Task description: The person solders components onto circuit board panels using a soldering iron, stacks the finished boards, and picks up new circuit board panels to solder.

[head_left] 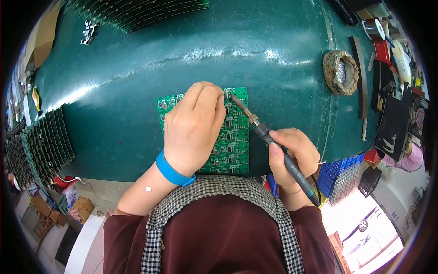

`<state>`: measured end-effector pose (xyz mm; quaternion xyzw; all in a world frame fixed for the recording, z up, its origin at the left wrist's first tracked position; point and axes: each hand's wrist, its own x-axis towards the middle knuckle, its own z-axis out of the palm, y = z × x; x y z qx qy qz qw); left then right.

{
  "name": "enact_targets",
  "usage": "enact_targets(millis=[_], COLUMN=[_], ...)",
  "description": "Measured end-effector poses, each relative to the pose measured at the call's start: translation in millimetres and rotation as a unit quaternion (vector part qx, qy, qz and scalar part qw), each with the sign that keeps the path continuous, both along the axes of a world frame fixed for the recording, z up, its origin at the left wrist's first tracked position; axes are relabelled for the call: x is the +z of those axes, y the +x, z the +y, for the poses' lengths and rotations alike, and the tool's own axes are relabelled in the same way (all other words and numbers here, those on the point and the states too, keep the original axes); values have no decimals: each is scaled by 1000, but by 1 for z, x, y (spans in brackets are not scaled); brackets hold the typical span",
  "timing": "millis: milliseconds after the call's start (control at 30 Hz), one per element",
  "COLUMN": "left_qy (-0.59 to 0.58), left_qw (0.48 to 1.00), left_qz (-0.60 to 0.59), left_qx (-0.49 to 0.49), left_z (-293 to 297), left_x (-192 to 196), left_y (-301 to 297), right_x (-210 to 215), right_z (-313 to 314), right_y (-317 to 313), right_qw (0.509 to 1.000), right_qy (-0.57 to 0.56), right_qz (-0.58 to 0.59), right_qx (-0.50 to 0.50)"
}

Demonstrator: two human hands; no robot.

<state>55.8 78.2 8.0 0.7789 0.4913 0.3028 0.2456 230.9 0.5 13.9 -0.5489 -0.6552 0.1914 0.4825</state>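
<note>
A green circuit board panel point(235, 147), divided into several small boards with chips on them, lies flat on the table in front of me. My left hand point(194, 123) rests over its upper left part, fingers bent and pinched together near the far edge. Whatever the fingertips hold is hidden behind the knuckles. My right hand point(295, 155) grips a soldering iron point(263, 131) like a pen from the right. The iron's tip reaches the panel's upper right corner, close to the left fingers; I cannot tell whether it touches. A blue band circles my left wrist.
Racked rows of circuit boards stand at the left point(48, 139) and far edge point(137, 16). Small silver parts point(89, 32) lie far left. To the right are a rough brown bowl point(329, 73), a dark bar point(360, 77) and a wire spool point(374, 29). Another person's pink sleeve point(413, 157) shows far right.
</note>
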Motion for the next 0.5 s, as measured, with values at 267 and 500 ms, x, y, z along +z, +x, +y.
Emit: enact_targets(millis=[267, 500], left_qy=[-14, -41], left_qw=[1000, 999], left_qz=[8, 11], left_qx=[-22, -29], left_z=[-1, 0], left_x=[-1, 5], left_y=[0, -4], right_x=[-1, 0], right_z=[-7, -12], right_y=[-6, -2], right_qw=[1000, 1000], right_qy=[8, 10], right_qz=[-12, 7], right_qx=[9, -12])
